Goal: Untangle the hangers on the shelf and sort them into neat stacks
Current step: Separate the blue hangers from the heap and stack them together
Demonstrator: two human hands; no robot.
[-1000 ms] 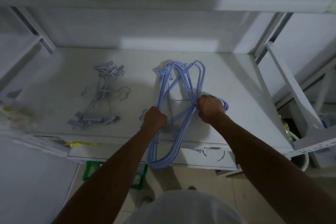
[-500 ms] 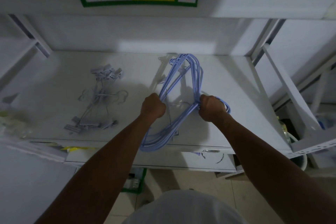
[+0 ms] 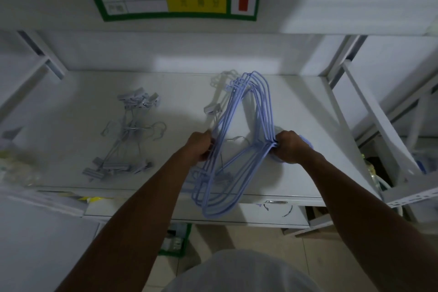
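The bundled blue hangers (image 3: 264, 111) look like thin wire under a smooth, faintly glossy plastic coating. The grey clip hangers (image 3: 128, 130) pair matt plastic clips with bare metal hooks — shiny where light catches. The white shelf (image 3: 308, 106) is smooth, matt, painted-looking.

Blue hangers (image 3: 265, 106): bundle of thin light-blue ones, nested, held tilted above the white shelf (image 3: 71, 125), centre-right. Far end is near the shelf's back; near loop overhangs its near edge. Left hand (image 3: 200, 146) grips the left bars, right hand (image 3: 290, 147) the gathered necks. Grey clip hangers (image 3: 129, 129): flat loose pile, shelf left, hooks pointing right. Single clip hanger (image 3: 213, 108) lies under the bundle.
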